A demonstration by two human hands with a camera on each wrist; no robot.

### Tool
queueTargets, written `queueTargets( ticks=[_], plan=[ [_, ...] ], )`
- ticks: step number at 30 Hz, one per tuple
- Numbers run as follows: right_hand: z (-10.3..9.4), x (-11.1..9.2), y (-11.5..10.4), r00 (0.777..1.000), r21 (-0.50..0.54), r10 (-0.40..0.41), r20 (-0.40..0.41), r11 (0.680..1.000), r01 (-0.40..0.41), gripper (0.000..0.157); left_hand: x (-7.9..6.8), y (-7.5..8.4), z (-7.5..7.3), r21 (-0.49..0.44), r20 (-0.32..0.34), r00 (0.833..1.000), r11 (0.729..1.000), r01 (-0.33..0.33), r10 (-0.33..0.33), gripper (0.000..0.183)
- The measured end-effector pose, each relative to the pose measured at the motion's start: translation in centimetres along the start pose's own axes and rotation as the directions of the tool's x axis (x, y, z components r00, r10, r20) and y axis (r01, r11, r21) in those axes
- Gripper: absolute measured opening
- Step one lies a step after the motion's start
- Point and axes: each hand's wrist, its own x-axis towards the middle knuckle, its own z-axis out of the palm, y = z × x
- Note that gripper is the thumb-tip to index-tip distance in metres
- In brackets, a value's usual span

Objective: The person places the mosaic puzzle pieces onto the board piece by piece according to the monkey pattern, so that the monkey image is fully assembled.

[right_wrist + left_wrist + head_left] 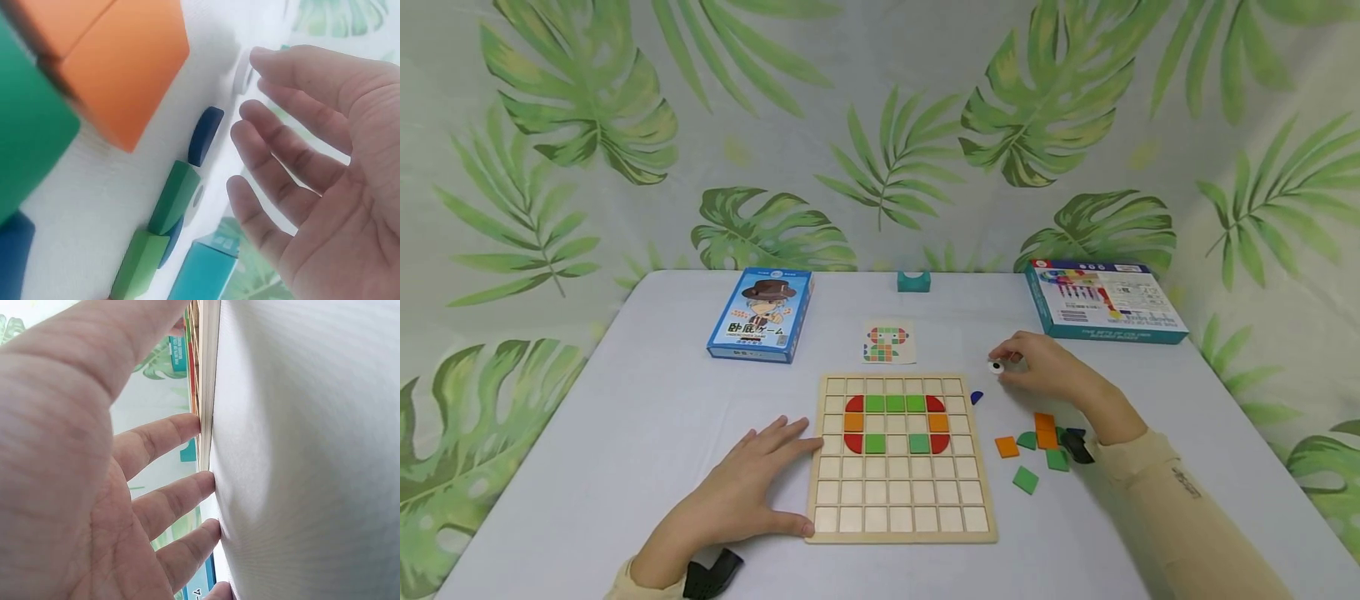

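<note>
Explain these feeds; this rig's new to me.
No machine here: a person's left hand and right hand, both bare. The wide picture comes from a head camera; the close ones, from each wrist. On the white table lies a wooden grid board, partly filled with red, green and orange tiles. Loose tiles lie right of it, a pattern card beyond. Farther back: an Undercover Game box, a teal-sided box and a teal notched block. The left hand touches the board's edge; the right seems to pinch a round eye disc.
</note>
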Motion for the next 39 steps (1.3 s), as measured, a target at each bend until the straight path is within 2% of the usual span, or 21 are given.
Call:
queueTargets(
  ticks=[11, 16, 22, 27, 34, 39],
  plan=[
    [0.6, 1.0, 0.4, 0.999, 0.039, -0.043, 0.010, 0.998, 0.043, 0.024, -0.1, 0.1, -0.2, -0.005, -0.001, 1.000, 1.000, -0.013, 0.013, 0.104],
    [0.6, 1.0, 0.2, 0.999, 0.086, -0.036, 0.016, 0.996, 0.034, 0.026, 0.0, 0.0, -0.1, -0.007, 0.004, 1.000, 1.000, -0.003, 0.003, 0.103],
    [0.5, 0.9, 0.6, 1.000, 0.061, 0.001, -0.013, 0.998, -0.001, 0.030, 0.2, 0.0, 0.1, -0.004, 0.006, 1.000, 1.000, 0.004, -0.004, 0.102],
    [0.5, 1.0, 0.5, 1.000, 0.045, -0.015, -0.018, 0.999, 0.015, 0.027, 0.2, -0.1, 0.3, 0.000, 0.008, 1.000, 1.000, 0.014, -0.014, 0.102],
    [1.0, 1.1, -1.7, 1.000, 0.058, -0.010, -0.003, 0.998, 0.011, 0.031, 0.1, -0.1, 0.2, 0.004, 0.009, 1.000, 1.000, 0.007, -0.007, 0.102],
    [1.6, 1.2, -4.6, 0.996, 0.073, -0.092, 0.013, 0.993, 0.091, 0.028, 0.0, 0.0, -0.1, 0.000, -0.002, 1.000, 1.000, -0.014, 0.014, 0.102]
  ],
)
